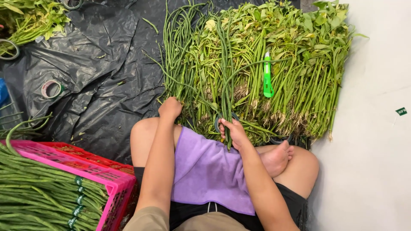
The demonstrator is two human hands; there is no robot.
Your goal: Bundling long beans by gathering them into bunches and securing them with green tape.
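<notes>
Bundling step in hand: right hand (233,130) grips a bunch of long beans (225,77) against a tape roll (219,122). Left hand (170,108) is closed among loose beans (176,55). Next move likely calls for gathering more beans evenly.

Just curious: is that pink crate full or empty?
Full: bundled long beans are heaped above the rim of the pink crate.

Two hands (170,108), one green cutter (267,76), two tape rolls (52,89), perhaps more, two crates (112,186), one purple cloth (205,171).
</notes>
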